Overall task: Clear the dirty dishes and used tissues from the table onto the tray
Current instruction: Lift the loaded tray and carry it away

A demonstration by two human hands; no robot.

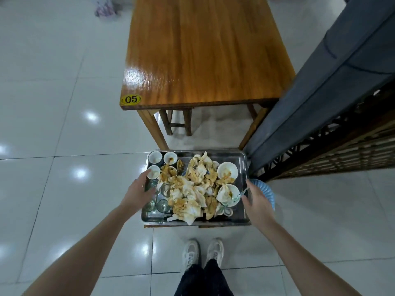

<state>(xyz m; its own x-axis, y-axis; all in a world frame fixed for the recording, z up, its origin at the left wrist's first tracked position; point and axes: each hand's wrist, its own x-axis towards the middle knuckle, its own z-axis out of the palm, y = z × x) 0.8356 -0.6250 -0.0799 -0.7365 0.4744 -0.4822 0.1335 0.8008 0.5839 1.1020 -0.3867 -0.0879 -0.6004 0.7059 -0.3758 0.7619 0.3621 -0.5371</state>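
Note:
A steel tray (224, 155) rests on a low wooden stool in front of me. It carries a heap of stained used tissues (192, 189), white cups (155, 157), glasses (162, 205) and white bowls (227, 170). My left hand (139, 190) holds the tray's left rim, thumb along the edge and fingers over it beside the glasses. My right hand (255, 199) grips the right rim, its fingers mostly hidden. The wooden table (203, 50), labelled 05, is bare.
A blue ribbed object (268, 194) shows just behind my right hand. A grey padded bench and a dark lattice screen (331, 135) run along the right. A stool (179, 120) is tucked under the table. Glossy tiled floor lies to the left, and my shoes (203, 252) are below.

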